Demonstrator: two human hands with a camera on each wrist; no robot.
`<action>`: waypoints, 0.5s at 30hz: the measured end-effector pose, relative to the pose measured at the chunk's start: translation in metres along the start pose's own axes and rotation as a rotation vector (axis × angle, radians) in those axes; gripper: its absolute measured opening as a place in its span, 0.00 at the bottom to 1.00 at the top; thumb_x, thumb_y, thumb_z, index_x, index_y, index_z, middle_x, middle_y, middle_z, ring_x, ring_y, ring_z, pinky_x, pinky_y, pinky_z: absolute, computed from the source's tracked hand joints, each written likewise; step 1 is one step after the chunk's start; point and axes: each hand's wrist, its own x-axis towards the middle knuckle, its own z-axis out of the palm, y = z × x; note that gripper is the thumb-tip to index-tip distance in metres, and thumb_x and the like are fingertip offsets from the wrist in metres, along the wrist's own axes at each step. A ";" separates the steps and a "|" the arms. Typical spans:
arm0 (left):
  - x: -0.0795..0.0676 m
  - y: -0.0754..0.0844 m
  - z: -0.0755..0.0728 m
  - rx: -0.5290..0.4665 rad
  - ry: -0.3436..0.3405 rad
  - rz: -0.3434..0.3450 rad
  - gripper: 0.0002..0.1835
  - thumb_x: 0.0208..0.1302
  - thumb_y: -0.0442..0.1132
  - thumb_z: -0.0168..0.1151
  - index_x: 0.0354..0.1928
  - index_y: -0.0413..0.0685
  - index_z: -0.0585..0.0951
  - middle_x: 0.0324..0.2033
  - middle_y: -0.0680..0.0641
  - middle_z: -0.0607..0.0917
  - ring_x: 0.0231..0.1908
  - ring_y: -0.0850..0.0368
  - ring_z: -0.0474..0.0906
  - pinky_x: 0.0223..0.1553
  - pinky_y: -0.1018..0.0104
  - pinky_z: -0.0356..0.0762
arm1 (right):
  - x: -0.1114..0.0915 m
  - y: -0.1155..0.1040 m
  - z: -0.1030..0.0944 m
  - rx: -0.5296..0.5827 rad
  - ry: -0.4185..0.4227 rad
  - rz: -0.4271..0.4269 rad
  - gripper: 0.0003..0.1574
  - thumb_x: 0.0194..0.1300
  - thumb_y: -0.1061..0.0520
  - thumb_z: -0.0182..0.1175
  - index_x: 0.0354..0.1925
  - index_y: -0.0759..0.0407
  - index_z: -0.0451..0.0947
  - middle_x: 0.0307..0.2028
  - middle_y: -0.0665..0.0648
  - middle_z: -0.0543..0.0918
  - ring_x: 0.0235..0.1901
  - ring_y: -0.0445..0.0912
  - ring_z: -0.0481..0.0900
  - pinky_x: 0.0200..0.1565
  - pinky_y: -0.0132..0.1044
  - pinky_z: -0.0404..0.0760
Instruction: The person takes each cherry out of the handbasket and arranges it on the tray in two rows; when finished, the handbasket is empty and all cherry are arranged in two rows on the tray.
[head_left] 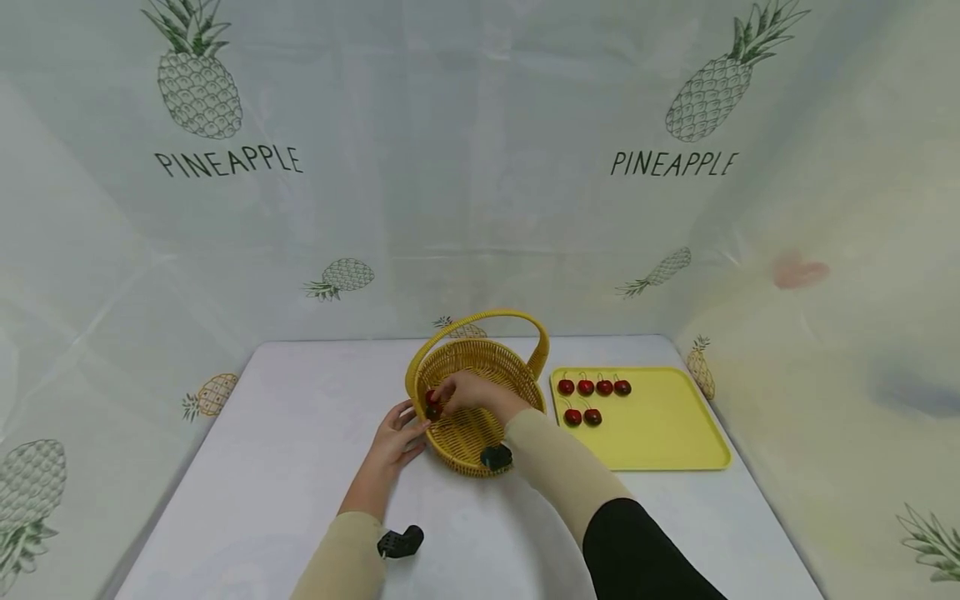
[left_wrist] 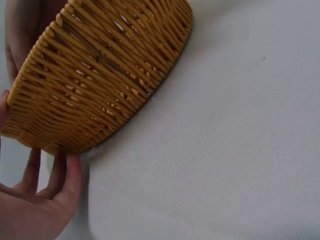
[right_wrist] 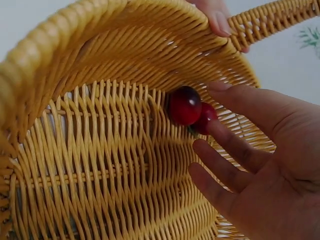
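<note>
A round yellow-brown wicker basket (head_left: 467, 358) with an arched handle stands on the table, close before the person. At its left side my left hand (head_left: 399, 437) grips the wall, thumb at the rim and fingers (left_wrist: 73, 172) spread against the outside. My right hand (head_left: 474, 392) reaches inside, its fingers loosely extended. Two dark red cherries (right_wrist: 185, 106) lie together against the basket's inner wall, and one right fingertip is right at the rear one. In the right wrist view, part of the left hand (right_wrist: 216, 17) shows at the rim beside the handle.
To the basket's right, a yellow tray (head_left: 663, 425) lies on the white table (head_left: 315, 433). Several cherries (head_left: 603, 387) with stems sit in two rows at its left side. A pineapple-print curtain (head_left: 465, 192) hangs behind and at the sides.
</note>
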 end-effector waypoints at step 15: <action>-0.004 0.002 0.001 -0.006 0.001 0.007 0.34 0.64 0.29 0.64 0.70 0.46 0.63 0.70 0.35 0.60 0.60 0.37 0.69 0.57 0.39 0.67 | 0.015 0.001 0.006 -0.030 -0.059 0.074 0.24 0.55 0.70 0.69 0.51 0.61 0.83 0.40 0.56 0.82 0.37 0.43 0.76 0.43 0.35 0.76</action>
